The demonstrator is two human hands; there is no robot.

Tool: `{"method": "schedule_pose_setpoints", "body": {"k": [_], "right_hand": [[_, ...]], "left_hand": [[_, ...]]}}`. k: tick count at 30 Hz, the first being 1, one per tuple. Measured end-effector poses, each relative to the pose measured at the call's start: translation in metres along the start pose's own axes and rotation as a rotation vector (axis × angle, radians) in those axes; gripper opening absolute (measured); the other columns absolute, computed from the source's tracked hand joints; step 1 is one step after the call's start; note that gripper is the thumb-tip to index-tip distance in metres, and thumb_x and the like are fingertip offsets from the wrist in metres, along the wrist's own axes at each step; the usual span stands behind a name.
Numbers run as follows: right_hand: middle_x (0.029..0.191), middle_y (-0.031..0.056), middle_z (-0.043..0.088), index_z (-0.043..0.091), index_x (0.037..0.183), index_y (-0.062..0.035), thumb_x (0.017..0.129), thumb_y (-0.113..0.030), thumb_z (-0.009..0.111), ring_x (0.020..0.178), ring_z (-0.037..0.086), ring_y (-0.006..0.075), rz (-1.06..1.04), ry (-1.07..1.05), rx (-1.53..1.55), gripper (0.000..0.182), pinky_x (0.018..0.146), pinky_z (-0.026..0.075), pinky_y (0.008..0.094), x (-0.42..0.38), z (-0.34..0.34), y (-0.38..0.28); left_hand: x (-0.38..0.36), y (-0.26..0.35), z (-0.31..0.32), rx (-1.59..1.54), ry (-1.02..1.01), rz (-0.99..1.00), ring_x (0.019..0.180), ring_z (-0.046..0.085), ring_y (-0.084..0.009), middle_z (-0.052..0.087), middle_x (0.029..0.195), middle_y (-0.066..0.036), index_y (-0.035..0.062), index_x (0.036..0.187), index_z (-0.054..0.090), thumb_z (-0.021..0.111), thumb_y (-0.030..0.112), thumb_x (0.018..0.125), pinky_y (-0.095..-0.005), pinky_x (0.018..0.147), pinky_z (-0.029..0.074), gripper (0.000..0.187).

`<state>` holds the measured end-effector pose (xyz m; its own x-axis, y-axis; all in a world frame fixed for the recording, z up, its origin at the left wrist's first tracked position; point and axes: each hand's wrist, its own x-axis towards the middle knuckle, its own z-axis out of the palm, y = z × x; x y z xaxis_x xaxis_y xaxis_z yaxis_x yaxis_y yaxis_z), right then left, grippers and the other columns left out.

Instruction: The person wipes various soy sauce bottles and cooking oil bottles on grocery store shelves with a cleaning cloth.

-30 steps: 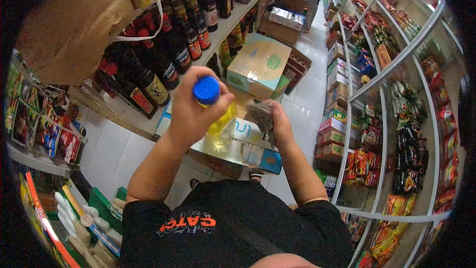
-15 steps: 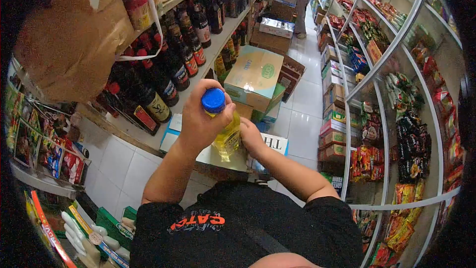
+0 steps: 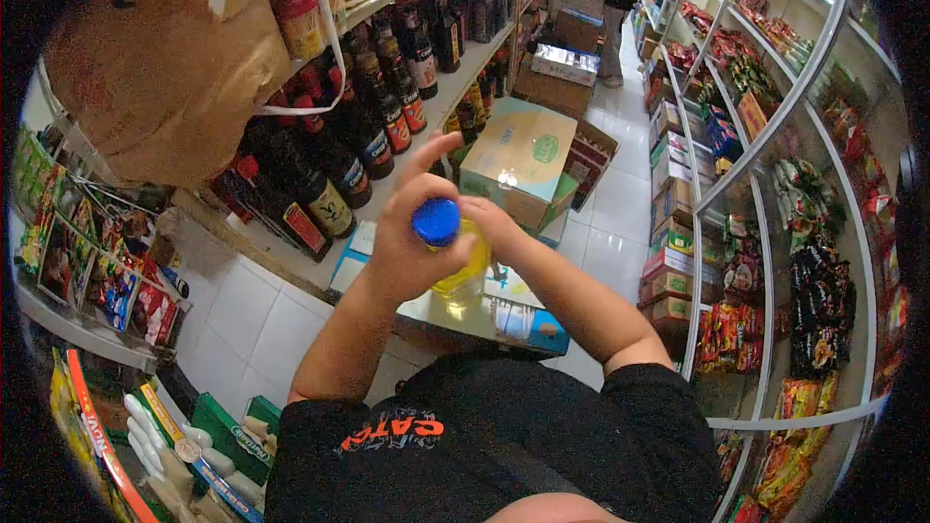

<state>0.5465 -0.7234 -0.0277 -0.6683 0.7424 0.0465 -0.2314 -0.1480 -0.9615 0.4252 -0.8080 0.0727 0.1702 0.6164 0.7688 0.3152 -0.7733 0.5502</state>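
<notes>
A clear bottle of yellow oil [image 3: 463, 276] with a blue cap [image 3: 436, 222] stands between my hands, above some boxes. My left hand [image 3: 412, 232] is closed round its upper part just below the cap, with one finger stretched up and away. On the other side, my right hand [image 3: 496, 230] presses against the bottle near its shoulder; its fingertips are partly hidden behind the bottle. Underneath lie a white box with dark print [image 3: 513, 286] and a blue-and-white pack [image 3: 528, 323].
Dark sauce bottles [image 3: 373, 145] line the shelf at left, below a brown paper bag [image 3: 155, 87]. A yellowish carton [image 3: 518, 150] stands ahead. Packet-filled shelves [image 3: 736, 329] run along the right. A person [image 3: 620, 0] stands farther down the tiled aisle [image 3: 620, 194].
My left hand has lifted one finger off the bottle. My right hand has slid up towards the cap. The view has shifted slightly, and the white box beneath shows different print.
</notes>
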Motion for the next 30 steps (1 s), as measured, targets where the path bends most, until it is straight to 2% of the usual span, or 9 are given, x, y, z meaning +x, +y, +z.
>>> {"method": "schedule_pose_setpoints", "body": {"k": [4,5,10,19,20,24,27,28,30], "right_hand": [[0.094,0.0083,0.058,0.057,0.094,-0.0003,0.082,-0.019,0.048,0.088,0.054,0.0162,-0.345,-0.150,-0.133,0.024,0.082,0.041,0.0271,-0.004,-0.001,-0.001],[0.097,0.0092,0.057,0.057,0.097,-0.0007,0.082,-0.017,0.048,0.091,0.053,0.0164,-0.046,-0.152,0.348,0.024,0.083,0.041,0.0282,-0.020,0.012,-0.032],[0.103,0.0103,0.057,0.058,0.102,-0.0016,0.083,-0.020,0.050,0.101,0.052,0.0179,-0.141,-0.282,-0.021,0.027,0.088,0.040,0.0304,-0.032,0.018,-0.059],[0.104,0.0118,0.059,0.058,0.107,-0.0026,0.086,-0.024,0.045,0.098,0.054,0.0213,0.047,-0.178,-0.528,0.032,0.088,0.040,0.0326,0.002,-0.056,0.069],[0.103,0.0110,0.060,0.056,0.108,-0.0014,0.087,-0.025,0.045,0.095,0.054,0.0210,-0.003,-0.184,-0.647,0.034,0.085,0.041,0.0330,0.003,-0.062,0.078],[0.102,0.0076,0.059,0.056,0.109,-0.0022,0.087,-0.025,0.047,0.093,0.055,0.0167,0.168,-0.022,-0.265,0.033,0.082,0.043,0.0297,-0.009,-0.038,0.044],[0.100,0.0073,0.058,0.057,0.106,-0.0029,0.087,-0.024,0.048,0.093,0.053,0.0145,0.058,-0.070,0.182,0.030,0.082,0.042,0.0274,-0.010,-0.027,0.006],[0.102,0.0079,0.055,0.052,0.108,-0.0039,0.087,-0.022,0.046,0.096,0.051,0.0145,0.041,-0.104,0.206,0.028,0.085,0.040,0.0278,-0.009,-0.021,-0.008],[0.105,0.0078,0.053,0.048,0.112,-0.0045,0.087,-0.019,0.045,0.098,0.050,0.0144,-0.074,-0.162,0.276,0.029,0.086,0.038,0.0278,-0.022,-0.003,-0.045]], "left_hand": [[-0.004,0.013,0.003,-0.094,-0.159,0.048,0.127,0.026,-0.0403,0.038,0.128,-0.023,0.0087,0.080,0.047,0.064,0.004,0.056,-0.0475,0.105,0.015,0.030],[-0.004,0.018,0.001,-0.115,-0.213,0.052,0.127,0.025,-0.0415,0.039,0.128,-0.023,0.0094,0.080,0.048,0.065,0.005,0.056,-0.0484,0.105,0.014,0.030],[-0.009,0.031,0.011,0.014,-0.223,0.082,0.128,0.024,-0.0429,0.044,0.127,-0.015,0.0134,0.078,0.053,0.067,0.011,0.055,-0.0583,0.101,0.000,0.026],[0.001,0.014,0.008,-0.034,-0.167,-0.017,0.127,0.029,-0.0382,0.046,0.124,-0.013,0.0111,0.079,0.051,0.065,0.011,0.057,-0.0576,0.101,0.003,0.025],[0.004,0.008,0.007,0.000,-0.144,-0.028,0.123,0.036,-0.0340,0.048,0.121,-0.014,0.0091,0.078,0.050,0.065,0.011,0.059,-0.0514,0.102,0.014,0.025],[0.012,-0.029,0.005,-0.277,-0.065,-0.170,0.114,0.044,-0.0283,0.049,0.117,-0.017,0.0056,0.078,0.050,0.073,0.022,0.061,-0.0376,0.095,0.031,0.033],[0.015,-0.027,0.010,-0.257,-0.133,-0.172,0.116,0.041,-0.0284,0.048,0.118,-0.018,0.0071,0.080,0.051,0.073,0.045,0.063,-0.0394,0.098,0.027,0.047],[0.012,-0.029,0.011,-0.183,-0.170,-0.134,0.120,0.037,-0.0292,0.043,0.123,-0.019,0.0067,0.091,0.051,0.071,0.049,0.063,-0.0396,0.099,0.025,0.055],[0.006,-0.012,0.026,-0.251,-0.050,-0.146,0.121,0.035,-0.0327,0.040,0.125,-0.021,0.0059,0.103,0.046,0.072,0.046,0.063,-0.0418,0.101,0.024,0.062]]}}
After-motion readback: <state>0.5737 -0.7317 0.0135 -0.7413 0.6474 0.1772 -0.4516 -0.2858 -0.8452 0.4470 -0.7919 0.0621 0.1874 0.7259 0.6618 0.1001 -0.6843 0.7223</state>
